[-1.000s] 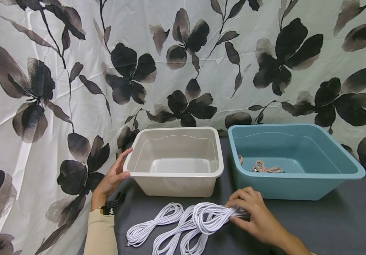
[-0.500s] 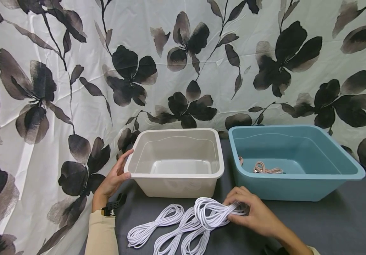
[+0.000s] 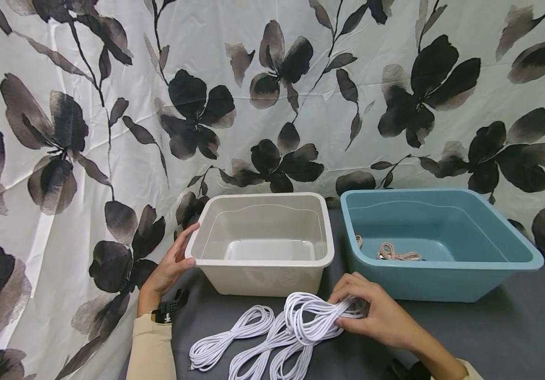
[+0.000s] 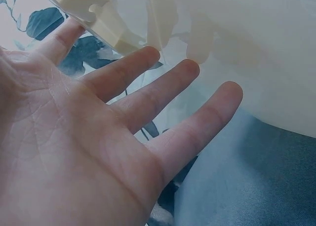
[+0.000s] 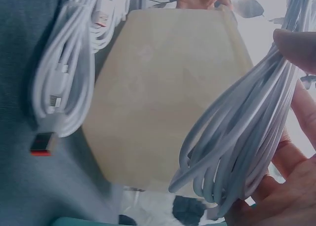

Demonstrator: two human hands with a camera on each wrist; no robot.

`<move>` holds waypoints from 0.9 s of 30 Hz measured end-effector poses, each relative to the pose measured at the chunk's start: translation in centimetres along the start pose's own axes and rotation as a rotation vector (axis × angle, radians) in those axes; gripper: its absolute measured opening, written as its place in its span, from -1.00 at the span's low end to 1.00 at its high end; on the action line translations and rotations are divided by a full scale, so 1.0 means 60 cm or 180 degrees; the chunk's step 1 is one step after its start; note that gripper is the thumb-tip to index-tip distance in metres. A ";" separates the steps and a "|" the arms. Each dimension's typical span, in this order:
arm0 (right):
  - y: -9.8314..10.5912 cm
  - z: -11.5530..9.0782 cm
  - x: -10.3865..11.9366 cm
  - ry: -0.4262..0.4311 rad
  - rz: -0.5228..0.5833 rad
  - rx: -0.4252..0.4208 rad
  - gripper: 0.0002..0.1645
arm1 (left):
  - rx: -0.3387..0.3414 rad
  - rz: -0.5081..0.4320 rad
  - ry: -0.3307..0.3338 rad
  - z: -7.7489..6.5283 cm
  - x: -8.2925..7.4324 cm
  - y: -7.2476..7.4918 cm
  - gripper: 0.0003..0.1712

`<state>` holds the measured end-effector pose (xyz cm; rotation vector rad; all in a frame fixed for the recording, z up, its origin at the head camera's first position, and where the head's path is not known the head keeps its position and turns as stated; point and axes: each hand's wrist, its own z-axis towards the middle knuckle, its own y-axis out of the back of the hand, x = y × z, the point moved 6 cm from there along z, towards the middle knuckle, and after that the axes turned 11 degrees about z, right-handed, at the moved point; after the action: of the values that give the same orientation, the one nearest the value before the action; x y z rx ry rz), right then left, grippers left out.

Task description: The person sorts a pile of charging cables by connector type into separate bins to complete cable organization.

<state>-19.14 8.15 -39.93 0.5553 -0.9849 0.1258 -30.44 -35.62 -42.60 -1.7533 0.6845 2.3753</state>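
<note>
My right hand (image 3: 377, 314) pinches a coiled white cable (image 3: 308, 316) by its bundled end, just in front of the bins. Loops of that cable (image 5: 237, 132) hang from the thumb and fingers in the right wrist view. Two more coiled white cables lie on the table: one at the left (image 3: 232, 338) and one partly under the held coil (image 3: 258, 353). At the left side of a beige plastic bin (image 3: 263, 278), my left hand (image 3: 168, 272) has its fingers spread against the rim. The left wrist view shows those fingers (image 4: 180, 130) straight beside the bin's wall.
A blue plastic bin (image 3: 434, 282) stands to the right of the beige one, with pinkish coiled cables (image 3: 398, 253) inside. A dark grey cloth (image 3: 505, 332) covers the table. Behind both bins hangs a white curtain with dark flowers (image 3: 282, 121). A watch (image 3: 164, 311) is on the left wrist.
My right hand has lifted the held cable slightly and drawn it a little to the left. The left hand stays at the beige bin's rim.
</note>
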 end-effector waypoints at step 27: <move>0.074 0.138 0.098 0.0169 0.0032 0.0118 -0.62 | 0.0140 -0.0258 -0.0088 0.002 0.002 -0.003 0.03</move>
<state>-23.64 6.99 -29.88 0.5782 -0.9352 0.1672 -30.51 -35.45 -42.75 -1.6939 0.6442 2.3090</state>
